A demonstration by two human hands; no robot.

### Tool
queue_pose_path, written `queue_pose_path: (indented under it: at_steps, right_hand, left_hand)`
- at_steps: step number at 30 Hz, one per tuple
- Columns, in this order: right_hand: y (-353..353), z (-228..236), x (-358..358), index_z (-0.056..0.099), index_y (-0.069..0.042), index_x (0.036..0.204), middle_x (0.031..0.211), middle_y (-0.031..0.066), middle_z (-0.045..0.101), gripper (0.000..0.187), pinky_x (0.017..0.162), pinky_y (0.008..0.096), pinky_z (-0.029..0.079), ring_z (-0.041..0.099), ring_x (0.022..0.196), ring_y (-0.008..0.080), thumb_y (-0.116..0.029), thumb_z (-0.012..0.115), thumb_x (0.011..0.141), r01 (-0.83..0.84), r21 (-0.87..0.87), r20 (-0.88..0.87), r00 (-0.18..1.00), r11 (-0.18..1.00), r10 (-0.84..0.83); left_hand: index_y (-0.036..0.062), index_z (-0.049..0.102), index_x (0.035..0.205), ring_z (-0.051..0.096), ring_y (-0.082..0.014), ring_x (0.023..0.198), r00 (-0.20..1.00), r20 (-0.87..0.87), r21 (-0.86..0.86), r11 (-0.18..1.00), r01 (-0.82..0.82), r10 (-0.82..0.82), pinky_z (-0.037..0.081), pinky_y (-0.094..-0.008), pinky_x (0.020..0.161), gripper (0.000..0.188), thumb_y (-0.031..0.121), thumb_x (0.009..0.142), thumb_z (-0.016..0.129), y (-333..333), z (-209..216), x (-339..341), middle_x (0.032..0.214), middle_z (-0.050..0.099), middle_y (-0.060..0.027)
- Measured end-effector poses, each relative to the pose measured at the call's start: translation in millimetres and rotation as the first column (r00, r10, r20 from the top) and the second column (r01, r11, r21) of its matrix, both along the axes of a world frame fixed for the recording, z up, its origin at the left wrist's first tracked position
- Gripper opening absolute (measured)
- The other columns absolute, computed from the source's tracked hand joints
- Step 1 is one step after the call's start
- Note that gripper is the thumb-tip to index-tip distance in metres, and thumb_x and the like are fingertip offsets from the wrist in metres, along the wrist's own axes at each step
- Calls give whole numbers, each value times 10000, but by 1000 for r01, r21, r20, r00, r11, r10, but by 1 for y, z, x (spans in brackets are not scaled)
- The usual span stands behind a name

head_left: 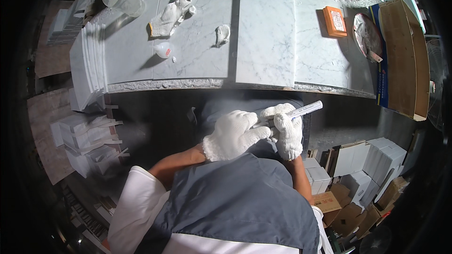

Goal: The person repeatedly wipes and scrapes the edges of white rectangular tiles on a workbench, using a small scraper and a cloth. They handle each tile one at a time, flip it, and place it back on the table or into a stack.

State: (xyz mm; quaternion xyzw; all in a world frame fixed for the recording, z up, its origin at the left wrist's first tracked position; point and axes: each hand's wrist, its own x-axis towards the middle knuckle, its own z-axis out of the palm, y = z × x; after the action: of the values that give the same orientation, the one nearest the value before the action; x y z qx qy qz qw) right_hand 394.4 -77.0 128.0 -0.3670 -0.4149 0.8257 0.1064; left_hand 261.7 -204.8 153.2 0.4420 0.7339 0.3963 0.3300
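Note:
Over my lap, just short of the bench edge, both my hands are in white knitted gloves. My right hand [286, 130] is closed around a slim white marker-like tube [306, 110] with print along its side. It points up and to the right. My left hand [234, 135] meets the right one, its thumb and fingers pinched together. What lies between the fingertips is small and greyish, and I cannot make it out. Beyond the hands, a pale marbled slab [266, 33] lies on the bench, its near end at the front edge.
On the bench are a spare white glove [170, 16], a clear bottle [121, 1], a small squeeze bottle [163, 50], an orange box [334, 21] and a round dish [367, 36]. Upright slabs [89, 63] stand at left, an open cardboard box [405, 56] at right. Cartons [372, 164] stack below.

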Motion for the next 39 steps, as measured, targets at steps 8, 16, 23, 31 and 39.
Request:
queue_pose_path:
  at_steps: [8,16,23,31,39]
  right_hand:
    - [60,-12,9,669,-28,1046,782,25,639,403,472,219,332,423,534,51,-430,638,1043,385,-155,-443,796,910,-413]
    - [52,-17,-37,612,74,1344,944,118,711,499,775,304,571,678,787,159,-278,665,995,47,584,-126,991,810,34]
    - [40,-34,-67,636,17,1343,986,137,754,475,765,288,602,734,814,166,-340,644,1028,-140,506,-25,984,851,177]
    - [49,-80,-85,628,1,1303,1130,105,711,393,642,245,555,625,706,89,-224,734,998,-215,735,47,962,642,268]
    - [51,-83,-87,636,11,1316,1208,106,701,433,706,243,588,671,831,117,-204,773,966,-277,826,150,947,491,283]
  left_hand:
    - [29,684,1068,591,-79,646,536,698,-331,878,-346,474,478,-228,622,314,315,1059,555,-42,-4,-21,776,664,-21]
    - [124,750,966,605,-323,1219,751,-618,190,971,-144,232,504,-446,1042,253,362,884,750,-17,-54,-25,1197,701,-75]
    - [123,765,970,514,-307,1364,740,-658,59,989,-135,140,411,-460,1151,329,433,894,684,-11,-62,-26,1346,663,-46]
    - [76,759,916,555,-339,1330,749,-659,17,996,-84,74,409,-486,1165,359,426,886,682,-12,-66,-33,1377,673,-83]
    - [64,743,906,576,-340,1303,767,-631,58,993,-102,116,434,-489,1145,341,400,856,715,-10,-59,-34,1303,702,-89]
